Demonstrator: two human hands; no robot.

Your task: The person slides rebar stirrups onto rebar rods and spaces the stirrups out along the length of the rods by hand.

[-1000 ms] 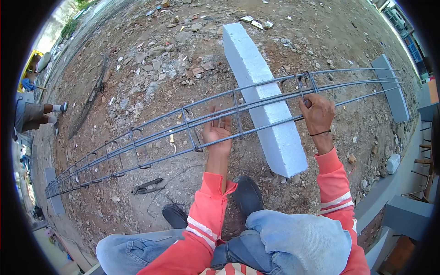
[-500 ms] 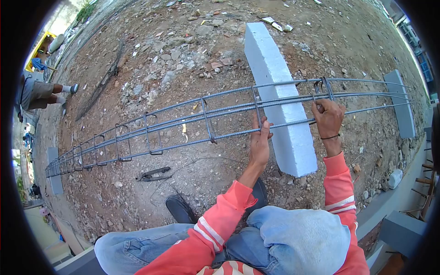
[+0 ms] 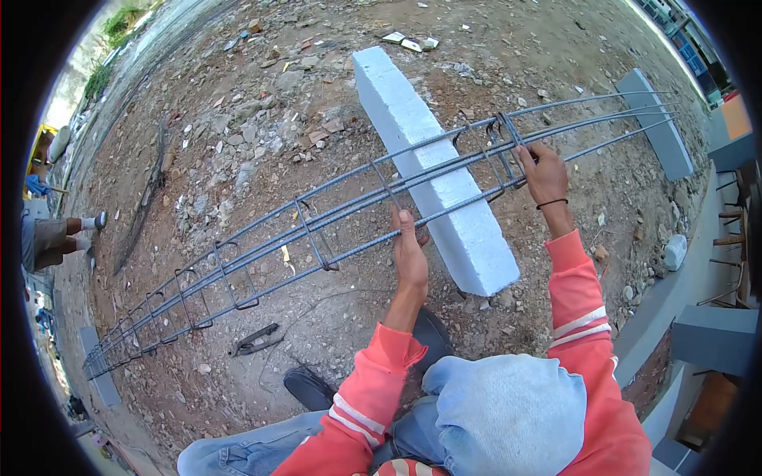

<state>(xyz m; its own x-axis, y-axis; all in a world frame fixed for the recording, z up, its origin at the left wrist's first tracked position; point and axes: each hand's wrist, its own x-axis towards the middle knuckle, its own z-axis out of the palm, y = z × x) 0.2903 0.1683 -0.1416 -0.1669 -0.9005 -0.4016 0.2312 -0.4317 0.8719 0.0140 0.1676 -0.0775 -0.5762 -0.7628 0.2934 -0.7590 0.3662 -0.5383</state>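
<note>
A long rebar cage (image 3: 279,276), made of thin steel bars with square stirrups, runs across the view. It rests over a white foam-like block (image 3: 444,190). My left hand (image 3: 409,255) is closed round the nearest bar left of the block, its thumb on top beside a stirrup (image 3: 384,184). Right of the block, my right hand (image 3: 546,178) pinches a stirrup (image 3: 508,135) close to another one; its fingertips are partly hidden. Dark pliers (image 3: 257,339) lie on the ground below the cage.
Grey blocks sit under the cage's far right end (image 3: 659,131) and far left end (image 3: 99,373). Rubble and stones cover the dirt ground (image 3: 262,119). Another person's legs (image 3: 67,234) show at the left edge. A white plastic container (image 3: 675,252) lies near the right-hand ledge (image 3: 659,317).
My view has turned, so the cage slants more steeply. My right hand stays on the stirrups, fingers now on one stirrup's side. My left hand keeps its hold on the bar.
</note>
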